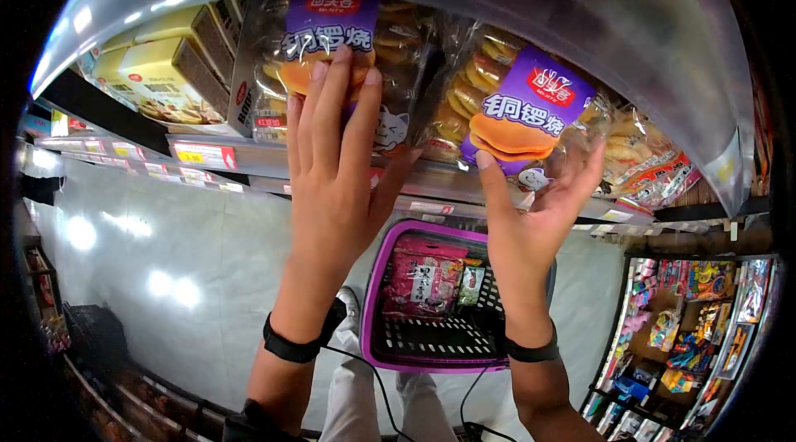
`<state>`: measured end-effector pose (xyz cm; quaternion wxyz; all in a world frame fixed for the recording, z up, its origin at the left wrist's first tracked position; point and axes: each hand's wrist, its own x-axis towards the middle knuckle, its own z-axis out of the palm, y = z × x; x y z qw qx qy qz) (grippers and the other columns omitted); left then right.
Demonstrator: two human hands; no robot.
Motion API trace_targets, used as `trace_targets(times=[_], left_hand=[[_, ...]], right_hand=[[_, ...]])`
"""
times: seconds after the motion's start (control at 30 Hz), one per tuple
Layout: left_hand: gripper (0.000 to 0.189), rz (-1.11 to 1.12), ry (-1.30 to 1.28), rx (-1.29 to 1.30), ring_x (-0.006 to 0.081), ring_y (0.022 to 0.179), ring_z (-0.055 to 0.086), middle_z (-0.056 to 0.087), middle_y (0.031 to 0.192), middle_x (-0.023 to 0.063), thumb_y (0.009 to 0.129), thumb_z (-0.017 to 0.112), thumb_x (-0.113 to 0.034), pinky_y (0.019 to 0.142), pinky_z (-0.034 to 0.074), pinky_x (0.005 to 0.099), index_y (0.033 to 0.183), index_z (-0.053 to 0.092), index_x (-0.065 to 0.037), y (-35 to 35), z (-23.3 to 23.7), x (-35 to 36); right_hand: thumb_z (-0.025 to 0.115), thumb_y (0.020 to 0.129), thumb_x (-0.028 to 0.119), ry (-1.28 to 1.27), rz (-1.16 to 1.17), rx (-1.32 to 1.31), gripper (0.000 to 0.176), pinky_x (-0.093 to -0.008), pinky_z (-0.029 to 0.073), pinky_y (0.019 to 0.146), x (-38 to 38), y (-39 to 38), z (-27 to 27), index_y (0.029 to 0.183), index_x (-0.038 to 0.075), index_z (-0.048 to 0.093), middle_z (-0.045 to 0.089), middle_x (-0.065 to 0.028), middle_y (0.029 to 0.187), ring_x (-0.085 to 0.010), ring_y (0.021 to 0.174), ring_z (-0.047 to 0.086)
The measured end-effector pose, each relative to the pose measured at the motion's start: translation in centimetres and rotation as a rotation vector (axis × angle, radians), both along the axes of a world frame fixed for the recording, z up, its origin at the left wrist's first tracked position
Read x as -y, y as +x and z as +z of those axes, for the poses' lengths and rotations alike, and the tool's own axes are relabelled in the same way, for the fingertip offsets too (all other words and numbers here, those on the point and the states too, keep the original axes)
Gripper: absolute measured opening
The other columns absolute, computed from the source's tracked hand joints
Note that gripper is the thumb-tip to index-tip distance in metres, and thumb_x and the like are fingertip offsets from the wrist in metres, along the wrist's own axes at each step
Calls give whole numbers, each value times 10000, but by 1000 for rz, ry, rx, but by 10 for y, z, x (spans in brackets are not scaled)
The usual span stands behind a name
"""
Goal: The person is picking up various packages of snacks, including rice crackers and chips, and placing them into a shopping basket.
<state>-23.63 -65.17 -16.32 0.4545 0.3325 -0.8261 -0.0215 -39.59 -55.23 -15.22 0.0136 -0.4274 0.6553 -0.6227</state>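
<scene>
Two clear packs of round filled pancakes with purple labels stand side by side on the shelf. My left hand (336,139) lies with fingers spread against the front of the left pack (332,15). The right pack (518,110) leans slightly, tilted to the right. My right hand (531,210) is at its lower right part, thumb on the front by the label's bottom edge. The other fingers of that hand are bent at the pack's lower right side, partly behind the clear wrap. Both wrists wear black bands.
Yellow boxes (170,77) stand left on the shelf, above price tags (203,155). Bagged bread (643,156) lies at the right. Below is a purple-rimmed basket (377,276) holding a pink packet (424,280) and a green one. A rack (680,334) of small goods stands lower right.
</scene>
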Motion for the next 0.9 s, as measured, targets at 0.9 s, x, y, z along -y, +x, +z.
trace_targets(times=[0.9], left_hand=[[772, -21, -35, 9, 493, 1475, 275, 287, 1604, 276, 873, 736, -201, 1183, 257, 573, 1526, 373, -6, 6, -66, -16]], right_hand=[[739, 889, 40, 18, 36, -380, 1072, -468, 27, 1235, -2, -15, -46, 1589, -15, -71, 11, -278, 1652, -370, 1543, 46]])
